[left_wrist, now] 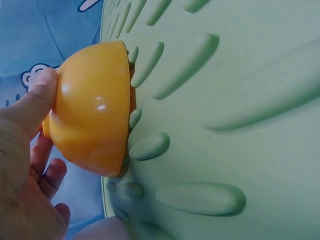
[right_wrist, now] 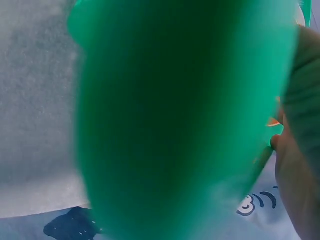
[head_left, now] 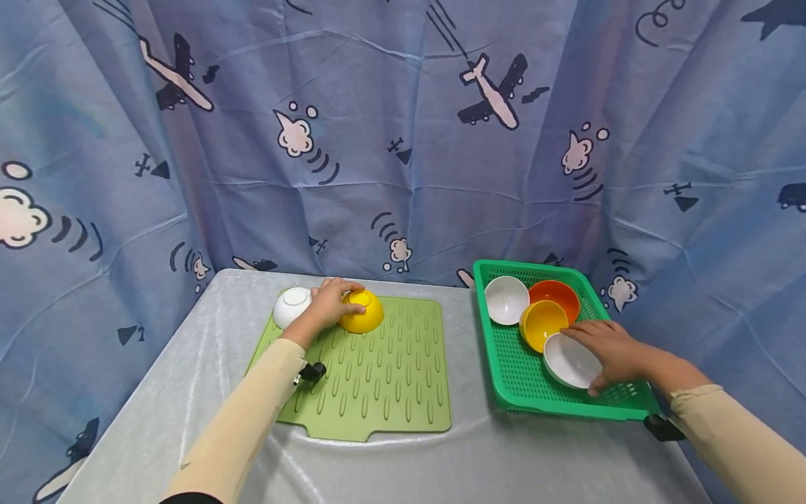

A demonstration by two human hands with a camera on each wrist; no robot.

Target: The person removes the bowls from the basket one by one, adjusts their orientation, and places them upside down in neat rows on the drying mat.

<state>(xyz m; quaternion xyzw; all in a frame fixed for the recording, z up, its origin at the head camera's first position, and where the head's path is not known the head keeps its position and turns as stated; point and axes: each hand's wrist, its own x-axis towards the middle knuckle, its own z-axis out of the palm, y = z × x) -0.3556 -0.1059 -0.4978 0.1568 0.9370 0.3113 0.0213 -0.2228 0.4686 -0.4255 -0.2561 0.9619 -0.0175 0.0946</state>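
Observation:
My left hand (head_left: 330,302) holds a yellow bowl (head_left: 367,318) by its foot. The bowl is upside down on a green drying mat (head_left: 403,364), its rim against the raised ridges. In the left wrist view the thumb lies on the side of the yellow bowl (left_wrist: 95,107) near its base, with the fingers below. Left of this hand, an upturned white bowl (head_left: 292,305) sits on the mat. My right hand (head_left: 620,353) grips another white bowl (head_left: 569,362), thumb and fingers at its rim, inside a green basket (head_left: 494,364). The basket's blurred wall hides most of the right wrist view.
Three more bowls stand farther back in the basket: a white bowl (head_left: 506,301), an orange bowl (head_left: 563,297) and a yellow bowl (head_left: 541,323). A grey cloth (head_left: 469,455) covers the table. Behind it hangs a blue curtain (head_left: 378,140) with airplane prints.

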